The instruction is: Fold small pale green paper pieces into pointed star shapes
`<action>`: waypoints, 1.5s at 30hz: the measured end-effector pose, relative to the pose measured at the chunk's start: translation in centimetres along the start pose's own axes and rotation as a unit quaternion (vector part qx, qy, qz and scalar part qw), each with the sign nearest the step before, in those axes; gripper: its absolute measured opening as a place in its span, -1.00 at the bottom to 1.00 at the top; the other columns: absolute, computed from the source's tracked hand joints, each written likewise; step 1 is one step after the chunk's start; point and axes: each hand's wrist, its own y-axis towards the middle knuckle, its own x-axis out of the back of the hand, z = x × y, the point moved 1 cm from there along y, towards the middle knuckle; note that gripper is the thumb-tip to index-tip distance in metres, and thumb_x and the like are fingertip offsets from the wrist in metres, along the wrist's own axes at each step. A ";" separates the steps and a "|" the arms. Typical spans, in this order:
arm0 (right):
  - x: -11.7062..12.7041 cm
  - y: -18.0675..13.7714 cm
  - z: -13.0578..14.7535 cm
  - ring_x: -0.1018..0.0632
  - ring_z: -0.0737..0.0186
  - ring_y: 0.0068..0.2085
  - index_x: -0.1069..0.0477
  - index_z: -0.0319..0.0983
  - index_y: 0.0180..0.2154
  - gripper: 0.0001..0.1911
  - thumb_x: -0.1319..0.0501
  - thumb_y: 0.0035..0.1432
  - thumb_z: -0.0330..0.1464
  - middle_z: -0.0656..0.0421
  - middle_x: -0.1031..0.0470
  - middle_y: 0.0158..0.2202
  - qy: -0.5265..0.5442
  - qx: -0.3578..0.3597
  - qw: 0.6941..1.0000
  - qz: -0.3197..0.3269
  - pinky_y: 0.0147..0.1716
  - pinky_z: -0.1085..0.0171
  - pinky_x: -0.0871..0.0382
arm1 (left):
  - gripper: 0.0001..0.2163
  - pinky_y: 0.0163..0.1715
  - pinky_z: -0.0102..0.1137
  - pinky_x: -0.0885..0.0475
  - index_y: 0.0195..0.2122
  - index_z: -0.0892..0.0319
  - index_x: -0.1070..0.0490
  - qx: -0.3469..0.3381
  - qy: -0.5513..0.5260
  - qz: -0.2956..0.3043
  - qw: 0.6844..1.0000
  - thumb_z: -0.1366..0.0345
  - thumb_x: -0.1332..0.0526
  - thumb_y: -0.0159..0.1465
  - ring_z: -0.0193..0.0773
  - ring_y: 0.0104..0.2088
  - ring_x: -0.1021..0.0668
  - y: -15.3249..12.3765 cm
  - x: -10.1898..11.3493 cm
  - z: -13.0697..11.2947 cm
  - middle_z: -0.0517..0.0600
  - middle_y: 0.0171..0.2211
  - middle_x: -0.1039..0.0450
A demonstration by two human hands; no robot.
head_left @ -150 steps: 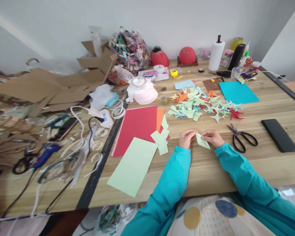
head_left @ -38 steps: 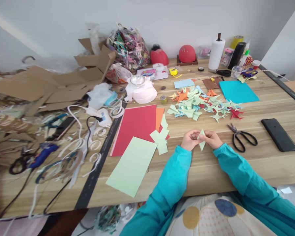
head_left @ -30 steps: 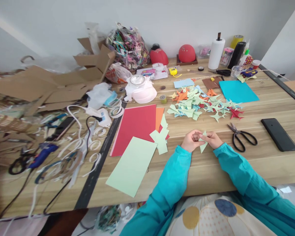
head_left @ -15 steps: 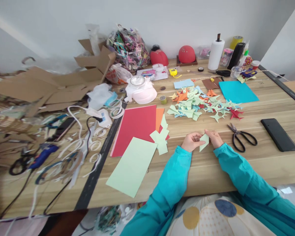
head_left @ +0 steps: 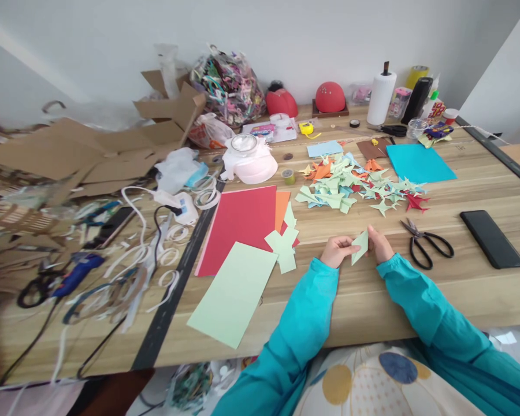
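A small folded piece of pale green paper (head_left: 360, 247) is held up between my two hands, just above the table. My left hand (head_left: 335, 252) pinches its left side between thumb and fingers. On the other side, my right hand (head_left: 381, 245) is closed with thumb and fingertips at the paper's upper right edge. Cut pale green paper pieces (head_left: 286, 252) lie left of my hands, beside a larger pale green sheet (head_left: 234, 293). Beyond my hands is a heap of folded paper shapes (head_left: 342, 184), mostly green with some orange, red and blue.
Black-handled scissors (head_left: 425, 242) and a black phone (head_left: 493, 238) lie to the right. Red sheets (head_left: 242, 225) and a turquoise sheet (head_left: 420, 162) rest farther back. Cords, paper strips and a blue-handled tool (head_left: 77, 274) clutter the left, near flattened cardboard (head_left: 125, 144).
The folded green paper has tilted slightly in my fingers, and my right thumb has shifted up a little along its edge. Everything on the table stays in place.
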 end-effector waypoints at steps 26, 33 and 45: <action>0.4 0.2 0.2 -0.14 0.47 -0.75 -0.28 -0.28 -0.70 -0.53 -0.11 0.03 -0.07 0.29 -0.17 -0.84 -0.073 0.056 0.994 0.055 -0.72 0.38 0.04 | -0.70 -0.70 -0.47 -0.27 -0.57 0.28 -0.38 -0.011 0.012 0.024 1.000 0.10 -0.31 -0.10 -0.40 -0.68 -0.38 -0.4 -0.1 -0.4 -0.10 -0.68 -0.36; -0.1 -0.2 1.1 -0.21 0.44 -0.70 -0.19 -0.25 -0.76 -0.49 -0.08 0.07 -0.08 0.26 -0.20 -0.80 -0.140 0.118 0.983 0.016 -0.67 0.38 -0.10 | -0.68 -0.68 -0.47 -0.32 -0.55 0.32 -0.41 -0.004 0.011 0.021 1.000 0.13 -0.35 -0.16 -0.38 -0.65 -0.41 -0.6 -0.3 -0.9 -0.03 -0.64 -0.42; -0.8 -0.8 1.1 -0.36 0.37 -0.72 -0.26 -0.27 -0.64 -0.56 -0.14 -0.03 -0.03 0.24 -0.30 -0.76 -0.069 0.065 0.991 0.098 -0.75 0.39 -0.17 | -0.62 -0.69 -0.43 -0.37 -0.55 0.37 -0.40 0.020 0.010 0.052 0.998 0.11 -0.37 -0.22 -0.31 -0.64 -0.46 -1.0 -0.8 -1.4 0.09 -0.57 -0.47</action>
